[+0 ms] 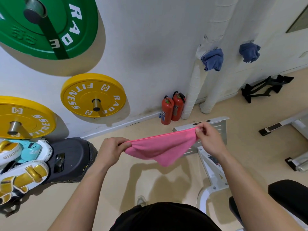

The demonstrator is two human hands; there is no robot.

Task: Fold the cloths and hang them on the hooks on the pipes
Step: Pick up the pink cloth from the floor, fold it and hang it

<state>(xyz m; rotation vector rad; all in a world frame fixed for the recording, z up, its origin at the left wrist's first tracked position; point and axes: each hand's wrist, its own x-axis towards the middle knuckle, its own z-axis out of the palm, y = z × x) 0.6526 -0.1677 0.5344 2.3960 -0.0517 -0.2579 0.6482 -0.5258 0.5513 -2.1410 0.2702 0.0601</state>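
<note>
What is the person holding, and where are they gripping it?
A pink cloth, stretched in the air between both hands. The left hand pinches one end of its top edge, the right hand pinches the other end, and the rest hangs below.

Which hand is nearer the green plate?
Left. The left hand holds the pink cloth below and right of the green plate; the right hand holds its other end, farther right.
</note>
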